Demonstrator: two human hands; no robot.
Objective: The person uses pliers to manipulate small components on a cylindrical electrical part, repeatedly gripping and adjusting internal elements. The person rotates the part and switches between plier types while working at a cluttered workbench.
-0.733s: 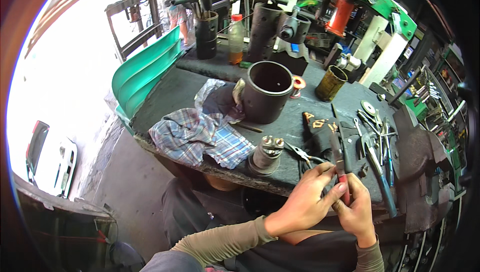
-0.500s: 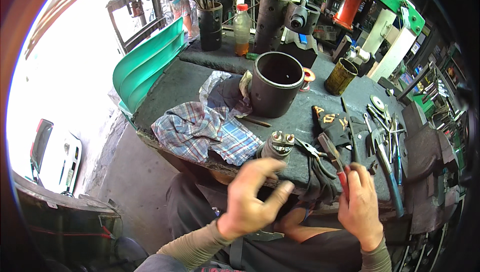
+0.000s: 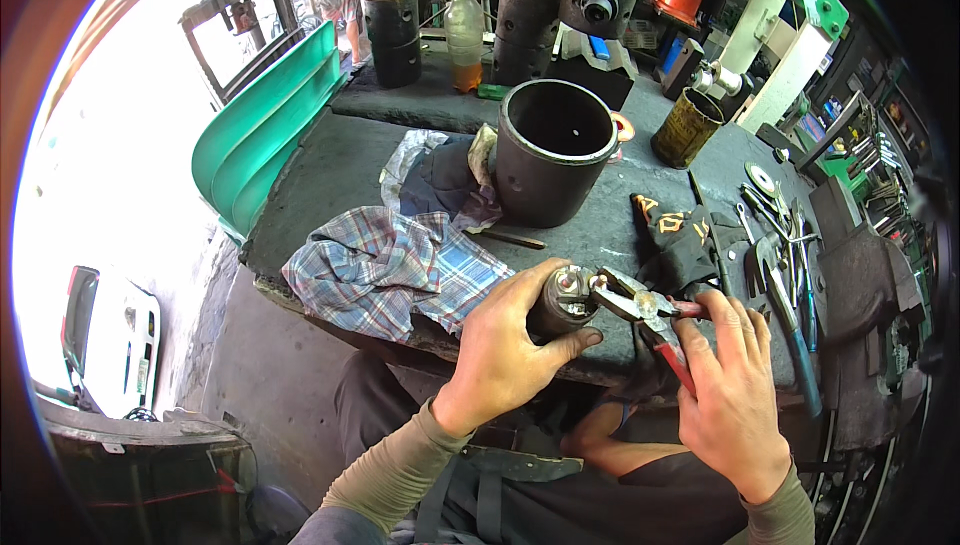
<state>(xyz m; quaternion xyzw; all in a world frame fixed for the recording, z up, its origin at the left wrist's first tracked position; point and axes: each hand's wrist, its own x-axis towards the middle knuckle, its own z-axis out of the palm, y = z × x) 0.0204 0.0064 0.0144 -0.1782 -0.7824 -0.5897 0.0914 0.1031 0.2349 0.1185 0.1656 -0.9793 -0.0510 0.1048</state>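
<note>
I find the left hand closed round a dark cylinder, studded end up, at the near edge of the surface. The right hand is clamped on red-handled pliers, their long axis running leftward to that end; whether they bite, I cannot tell.

Blown-out daylight glares from the left, the right is dim, and fisheye distortion bends the edges.

Red-handled pliers, blue plaid cloth, teal panel
</note>
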